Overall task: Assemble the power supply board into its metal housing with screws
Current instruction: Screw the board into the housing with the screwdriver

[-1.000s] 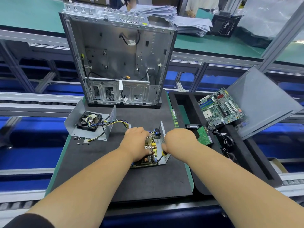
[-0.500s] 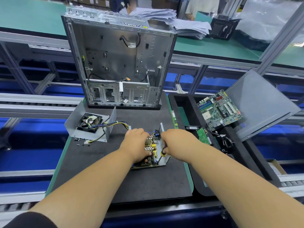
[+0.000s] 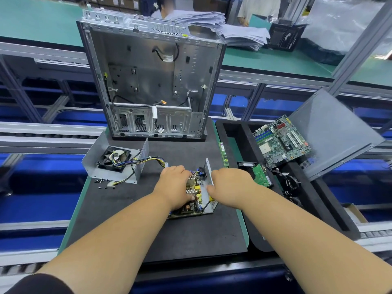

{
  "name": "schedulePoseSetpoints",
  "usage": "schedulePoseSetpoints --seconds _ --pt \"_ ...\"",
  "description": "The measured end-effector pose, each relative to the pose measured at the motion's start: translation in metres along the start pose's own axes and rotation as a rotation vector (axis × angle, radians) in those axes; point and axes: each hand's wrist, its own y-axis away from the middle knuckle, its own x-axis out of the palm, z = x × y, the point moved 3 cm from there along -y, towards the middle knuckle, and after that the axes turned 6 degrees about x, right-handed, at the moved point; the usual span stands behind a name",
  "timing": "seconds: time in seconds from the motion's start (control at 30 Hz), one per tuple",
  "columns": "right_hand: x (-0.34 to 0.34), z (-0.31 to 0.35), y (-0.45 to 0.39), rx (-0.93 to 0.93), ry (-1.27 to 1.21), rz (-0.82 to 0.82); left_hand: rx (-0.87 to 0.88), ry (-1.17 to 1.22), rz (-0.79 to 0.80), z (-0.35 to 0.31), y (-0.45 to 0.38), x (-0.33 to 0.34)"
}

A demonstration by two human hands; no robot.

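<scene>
- Power supply board [image 3: 194, 201] sits in its metal housing [image 3: 210, 179], centre-near.
- Left hand [image 3: 175, 187] palm-down, fingers curled, gripping the board.
- Right hand [image 3: 230, 185] grasps the housing wall.

Place: electronics assembly line.
Evidence: conveyor rails [image 3: 48, 132], black mat [image 3: 186, 236], open PC case [image 3: 152, 81], motherboard [image 3: 282, 141] in foam tray [image 3: 235, 132], loose screws [image 3: 104, 183].

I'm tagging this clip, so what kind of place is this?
Likely a computer assembly line: an open PC case on a work mat, a motherboard in a foam tray, and conveyor rails alongside.
</scene>
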Motion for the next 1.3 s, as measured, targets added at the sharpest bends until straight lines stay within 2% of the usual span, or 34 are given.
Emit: schedulePoseSetpoints --seconds 0.13,0.27,0.4,0.57,0.77,0.87,0.97,1.1,1.3 --pt "-0.010 0.002 0.008 -0.119 -0.124 0.055 0.011 -0.017 0.002 0.000 0.000 0.000" --pt "-0.012 0.003 0.009 -0.142 -0.034 0.011 0.013 -0.028 0.003 0.000 0.000 -0.001" --pt "-0.005 0.007 0.006 -0.091 0.069 -0.035 0.013 -0.037 0.008 0.000 0.000 -0.001" --pt "0.007 0.015 0.003 0.022 0.153 -0.208 0.011 -0.029 0.004 0.000 0.001 -0.001" --pt "0.011 0.009 0.001 0.184 0.084 -0.177 0.010 -0.036 0.010 -0.001 0.000 -0.001" --pt "0.008 0.001 0.002 0.144 -0.036 -0.102 0.009 -0.027 0.007 -0.001 0.001 -0.001" --pt "0.001 -0.006 0.004 0.017 -0.196 0.008 0.005 -0.018 0.008 -0.001 0.001 -0.001" --pt "-0.004 -0.005 0.009 -0.113 -0.122 -0.061 0.002 -0.004 0.008 -0.001 0.001 -0.001" --pt "0.001 0.000 0.004 -0.083 0.039 -0.089 -0.002 0.000 0.010 -0.001 0.001 -0.002"
